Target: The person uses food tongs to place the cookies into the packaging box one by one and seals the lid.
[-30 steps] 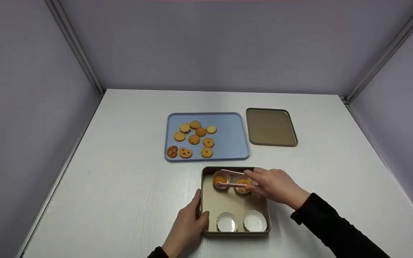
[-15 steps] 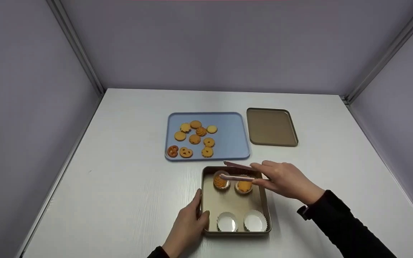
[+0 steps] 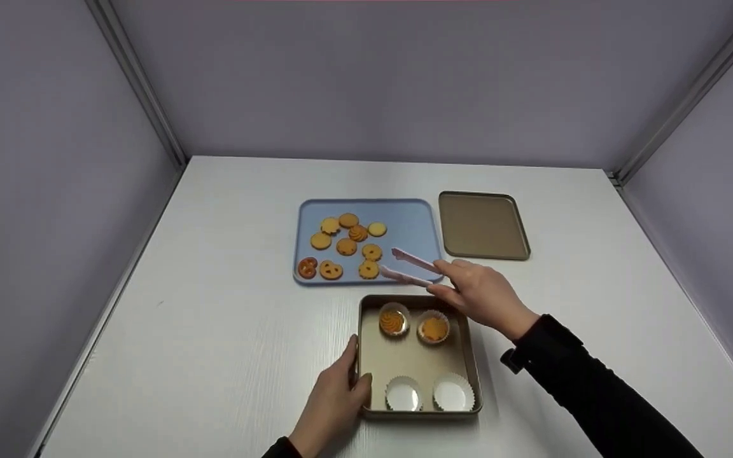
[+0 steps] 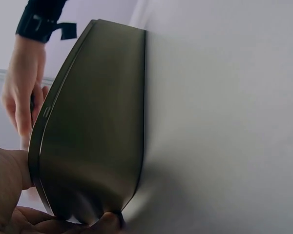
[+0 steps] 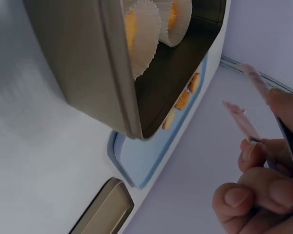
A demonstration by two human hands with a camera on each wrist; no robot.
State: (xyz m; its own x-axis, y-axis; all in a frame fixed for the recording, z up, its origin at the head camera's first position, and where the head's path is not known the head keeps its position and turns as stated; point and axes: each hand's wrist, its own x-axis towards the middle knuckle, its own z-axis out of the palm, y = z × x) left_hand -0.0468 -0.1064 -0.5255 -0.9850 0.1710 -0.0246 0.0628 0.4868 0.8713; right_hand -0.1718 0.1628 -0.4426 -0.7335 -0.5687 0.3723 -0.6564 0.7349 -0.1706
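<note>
Left hand [image 3: 335, 391]: pinching pan [image 3: 404, 359] wall, 8 o'clock
Pan: white cups [image 3: 453, 394] 5, 7; cupped cookies [image 3: 434, 329] 11, 1
Right hand [image 3: 484, 294]: pinching parted tongs [image 3: 406, 278] near blue tray [image 3: 408, 222]
Blue tray: loose cookies [image 3: 346, 247]; pan's 11 o'clock
Brown tray [image 3: 484, 226]: off at 1

Head camera is looking forward and down over the bench [image 3: 214, 331]. Left wrist camera is facing the deep pan [image 4: 93, 112] close up; right wrist camera is looking closely past its rim. All three are sharing that deep pan.
</note>
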